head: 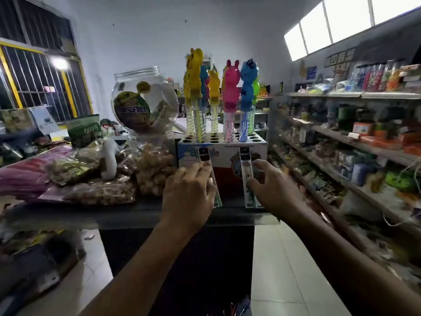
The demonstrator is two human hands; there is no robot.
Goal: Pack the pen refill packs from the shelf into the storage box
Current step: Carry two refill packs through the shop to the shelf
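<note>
My left hand (190, 192) grips a long narrow pen refill pack (204, 156) with a dark top, held upright; only its top and lower edge show past my fingers. My right hand (272, 188) pinches a second upright pen refill pack (247, 169) between thumb and fingers. Both packs are held in front of the white bubble-wand display box (257, 148) on the dark counter (136, 213). No storage box can be made out in view.
Coloured animal bubble wands (230, 87) stand in the display box. A clear plastic jar (145, 103) and snack bags (100, 188) crowd the counter's left. Stocked shelves (355, 137) run along the right. A tiled aisle floor (284, 270) lies below.
</note>
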